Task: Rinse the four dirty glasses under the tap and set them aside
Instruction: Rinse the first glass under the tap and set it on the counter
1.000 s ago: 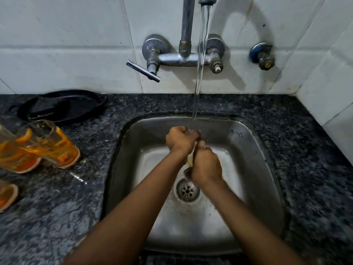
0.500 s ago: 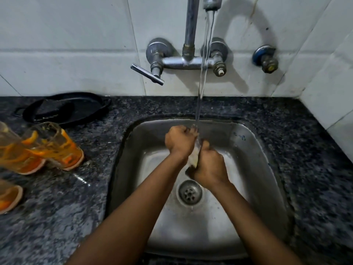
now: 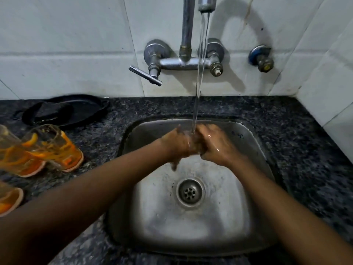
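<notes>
One steel sink (image 3: 254, 188) sits in the dark counter (image 3: 305, 150). Two hands meet under one water stream (image 3: 200, 73): left hand (image 3: 177, 143) and right hand (image 3: 215, 145), blurred, grip impossible to tell. Three orange-patterned glasses (image 3: 55, 148) lie left on the counter; a fourth isn't discernible.

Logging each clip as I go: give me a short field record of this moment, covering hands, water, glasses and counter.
hands: left hand and right hand pressed together under the stream, over the sink
held item: blurred, cannot tell if a glass is between them
tap: running
glasses: three visible on the counter at left, orange-patterned, lying tilted
drain: uncovered
other: black tray by the wall
</notes>
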`<move>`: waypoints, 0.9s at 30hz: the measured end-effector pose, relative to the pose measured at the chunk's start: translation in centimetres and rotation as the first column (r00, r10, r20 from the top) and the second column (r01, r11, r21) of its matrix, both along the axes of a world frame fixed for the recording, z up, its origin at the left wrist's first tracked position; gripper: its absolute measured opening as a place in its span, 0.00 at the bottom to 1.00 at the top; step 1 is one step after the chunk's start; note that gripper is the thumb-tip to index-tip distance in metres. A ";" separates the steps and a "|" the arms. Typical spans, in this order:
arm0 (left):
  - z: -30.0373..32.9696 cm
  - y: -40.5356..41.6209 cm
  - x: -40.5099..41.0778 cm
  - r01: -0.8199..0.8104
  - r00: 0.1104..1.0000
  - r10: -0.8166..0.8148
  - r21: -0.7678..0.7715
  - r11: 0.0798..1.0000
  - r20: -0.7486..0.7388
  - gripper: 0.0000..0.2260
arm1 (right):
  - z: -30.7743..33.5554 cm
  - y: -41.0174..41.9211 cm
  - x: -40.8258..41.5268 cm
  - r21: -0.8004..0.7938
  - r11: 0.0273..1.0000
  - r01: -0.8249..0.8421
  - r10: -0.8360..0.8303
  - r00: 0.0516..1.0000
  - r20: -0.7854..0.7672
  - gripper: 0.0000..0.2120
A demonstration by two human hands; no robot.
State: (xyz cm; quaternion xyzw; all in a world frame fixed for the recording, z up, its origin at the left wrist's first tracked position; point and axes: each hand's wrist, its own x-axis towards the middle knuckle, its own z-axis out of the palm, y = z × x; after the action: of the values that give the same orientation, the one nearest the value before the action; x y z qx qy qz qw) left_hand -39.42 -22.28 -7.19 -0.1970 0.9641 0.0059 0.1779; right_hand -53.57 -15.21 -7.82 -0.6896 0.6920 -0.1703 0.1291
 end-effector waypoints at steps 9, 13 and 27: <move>1.5 1.4 0.0 0.093 0.655 0.737 0.986 0.140 -0.166 0.18 | 0.3 -0.1 -0.2 -0.072 0.994 0.080 -0.088 0.990 -0.113 0.34; 0.8 2.1 -0.8 0.055 0.303 0.952 0.998 0.019 -0.035 0.12 | 1.7 0.0 1.6 0.089 0.951 0.295 -0.245 0.899 -0.362 0.32; -0.4 2.5 -1.8 0.244 -0.115 0.992 0.967 0.072 -0.045 0.10 | 0.8 4.3 1.8 0.457 0.879 -0.133 -0.410 0.277 0.869 0.29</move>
State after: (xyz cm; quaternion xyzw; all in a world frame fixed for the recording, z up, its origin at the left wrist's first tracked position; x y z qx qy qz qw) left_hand -41.19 -19.83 -7.62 -0.4168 0.4211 0.6969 -0.4041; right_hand -51.77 -10.93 -7.05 -0.3349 0.5543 -0.3938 0.6523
